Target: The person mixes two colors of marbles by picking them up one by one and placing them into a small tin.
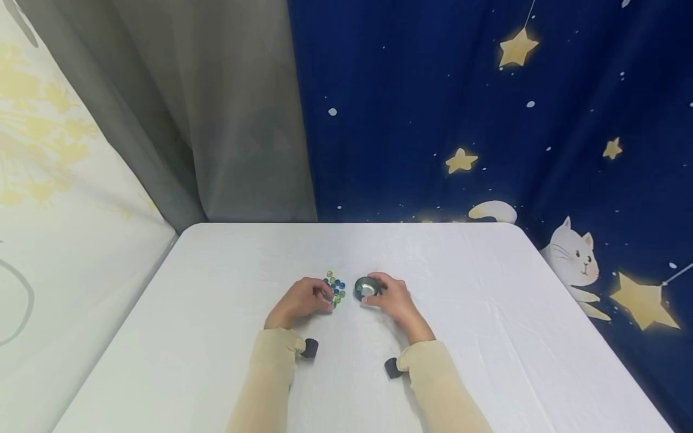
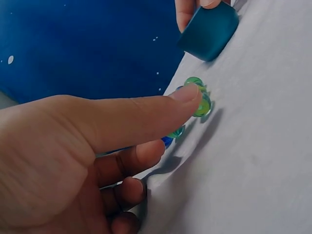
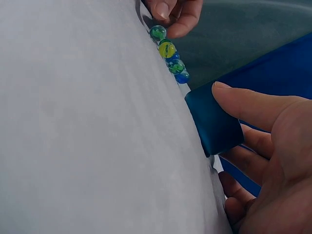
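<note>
Several glass marbles (image 1: 335,291), blue, green and yellow-green, lie in a loose cluster on the white table. At the cluster's left edge is my left hand (image 1: 304,297), its fingers loosely bent and its thumb apart from them, with nothing seen held. The thumb overlaps some marbles (image 2: 202,107) in the left wrist view. To the right of the cluster, a small teal round bowl (image 3: 213,121) stands upright on the table. My right hand (image 1: 397,297) grips it from the right, thumb on the near side and fingers behind. A small blue-green spot shows inside the bowl at its left.
A white cloth covers the table (image 1: 487,313). Behind it hang a grey curtain (image 1: 243,120) and a dark blue curtain (image 1: 400,120) with stars and a cat. A black wrist device (image 1: 310,348) sits below the left hand, another (image 1: 393,367) below the right.
</note>
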`<state>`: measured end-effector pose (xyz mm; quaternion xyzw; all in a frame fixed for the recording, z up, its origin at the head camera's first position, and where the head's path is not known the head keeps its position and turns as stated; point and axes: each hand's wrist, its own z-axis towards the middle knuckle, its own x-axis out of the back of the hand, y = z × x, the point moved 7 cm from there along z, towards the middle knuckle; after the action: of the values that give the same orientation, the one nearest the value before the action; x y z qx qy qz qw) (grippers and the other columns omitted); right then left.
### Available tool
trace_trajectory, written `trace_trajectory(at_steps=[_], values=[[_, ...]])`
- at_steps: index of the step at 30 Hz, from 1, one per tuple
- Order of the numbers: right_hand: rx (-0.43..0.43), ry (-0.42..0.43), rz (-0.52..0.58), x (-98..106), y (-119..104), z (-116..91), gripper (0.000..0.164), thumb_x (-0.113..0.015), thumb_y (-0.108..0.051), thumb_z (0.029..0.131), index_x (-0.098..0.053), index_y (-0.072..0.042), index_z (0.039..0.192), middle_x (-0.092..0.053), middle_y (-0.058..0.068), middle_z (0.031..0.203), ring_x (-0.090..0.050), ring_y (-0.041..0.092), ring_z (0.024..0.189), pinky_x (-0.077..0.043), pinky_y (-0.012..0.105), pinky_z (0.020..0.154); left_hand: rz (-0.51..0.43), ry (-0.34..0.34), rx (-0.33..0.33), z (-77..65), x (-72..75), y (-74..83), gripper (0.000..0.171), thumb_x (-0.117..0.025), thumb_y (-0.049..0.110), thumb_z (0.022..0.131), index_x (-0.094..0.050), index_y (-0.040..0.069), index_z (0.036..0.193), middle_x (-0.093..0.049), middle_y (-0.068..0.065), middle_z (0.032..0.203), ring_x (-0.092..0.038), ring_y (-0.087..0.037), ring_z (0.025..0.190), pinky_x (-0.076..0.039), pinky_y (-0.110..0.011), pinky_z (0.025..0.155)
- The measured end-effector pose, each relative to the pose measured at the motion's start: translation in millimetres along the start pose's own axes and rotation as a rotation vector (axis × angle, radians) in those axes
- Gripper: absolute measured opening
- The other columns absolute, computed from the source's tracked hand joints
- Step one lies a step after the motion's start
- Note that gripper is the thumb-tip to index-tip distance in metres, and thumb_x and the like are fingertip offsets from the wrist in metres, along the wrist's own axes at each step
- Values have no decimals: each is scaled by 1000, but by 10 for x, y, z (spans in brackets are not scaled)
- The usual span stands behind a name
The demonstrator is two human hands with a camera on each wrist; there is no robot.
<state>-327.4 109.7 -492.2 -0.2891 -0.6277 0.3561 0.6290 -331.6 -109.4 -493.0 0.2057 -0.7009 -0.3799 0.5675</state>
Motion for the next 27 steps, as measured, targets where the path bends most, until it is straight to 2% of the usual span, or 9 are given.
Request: trace_trajectory(at_steps=[11,19,27], values=[[-9,-6,-8,-4,-2,2,58,-85,-20,73,-63,-17,126,-62,11,128,-51,36,124,-32,56,103,67,7,42,21,-39,15,20,-85,13,72,-71,19,84,-53,-1,70,-48,-17,66,-39,-32,64],[-8,-4,-6,-27,8,8,57,-85,-20,73,-63,-17,126,-62,11,127,-50,36,124,-32,55,103,90,12,66,17,-51,9,17,-84,14,73,-72,21,83,-54,-1,73,-49,-17,71,-39,-33,66],[-4,-1,-6,-37,17,29,57,-85,-20,73,-63,-17,125,-62,10,127,-51,36,124,-32,55,103,91,16,35,33,-30,5,16,-84,13,73,-73,20,82,-55,0,72,-49,-17,69,-39,-32,65]])
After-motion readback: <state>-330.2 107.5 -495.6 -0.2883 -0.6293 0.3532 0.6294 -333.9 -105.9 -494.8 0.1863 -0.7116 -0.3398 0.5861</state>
